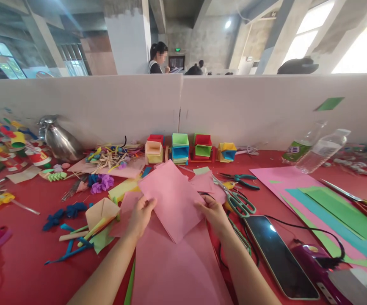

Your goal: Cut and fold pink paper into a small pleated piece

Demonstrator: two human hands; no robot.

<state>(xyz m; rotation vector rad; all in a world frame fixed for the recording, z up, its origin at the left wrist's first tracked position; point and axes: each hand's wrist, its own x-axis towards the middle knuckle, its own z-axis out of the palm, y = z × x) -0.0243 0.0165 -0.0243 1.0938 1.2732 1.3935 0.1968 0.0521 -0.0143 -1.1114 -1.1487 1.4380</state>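
Observation:
A square of pink paper [172, 199] is held up between my two hands, turned so that one corner points toward me. My left hand [143, 214] pinches its left corner between thumb and fingers. On the opposite corner, my right hand [213, 212] has the same kind of pinch. Beneath the square lies a larger pink paper sheet [177, 271], partly covered by it. Just right of my right hand are scissors with green handles [240, 203], and behind them pliers [242, 180]. Scraps of pink paper [202, 182] lie behind the square.
Folded paper boxes [180, 148] stand along the white partition [107, 106]. A smartphone [280, 254] and a purple glue gun [313, 262] with a black cord lie right. Coloured paper sheets [338, 207] and plastic bottles [323, 150] are beyond. A metal jug [61, 137] and paper pieces occupy the left.

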